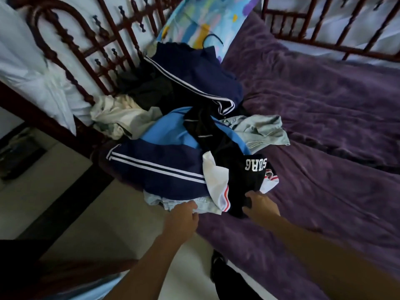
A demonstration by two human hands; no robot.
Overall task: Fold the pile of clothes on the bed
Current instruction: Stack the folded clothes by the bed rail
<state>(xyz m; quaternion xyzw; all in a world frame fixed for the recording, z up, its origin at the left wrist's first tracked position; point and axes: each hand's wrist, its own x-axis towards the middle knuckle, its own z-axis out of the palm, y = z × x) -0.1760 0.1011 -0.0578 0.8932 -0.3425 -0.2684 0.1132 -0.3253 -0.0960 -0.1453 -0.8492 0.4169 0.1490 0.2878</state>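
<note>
A loose pile of clothes lies on the left side of the bed: a navy and light-blue jacket [164, 161] with white stripes, a black garment [244, 176] with white letters, a white piece [216, 182] with a red stripe, and a pale denim piece [203, 203] at the bottom edge. My left hand [183, 215] has its curled fingers on the edge of the pale denim piece. The near end of the black garment is gripped by my right hand [260, 207].
A purple bedspread [324, 126] covers the bed to the right of the pile. A dark wooden lattice headboard [91, 53] stands behind, with a colourful pillow [207, 20] leaning on it. More navy [194, 72], cream [121, 118] and grey [259, 131] garments lie further back. Pale floor [75, 202] lies to the left.
</note>
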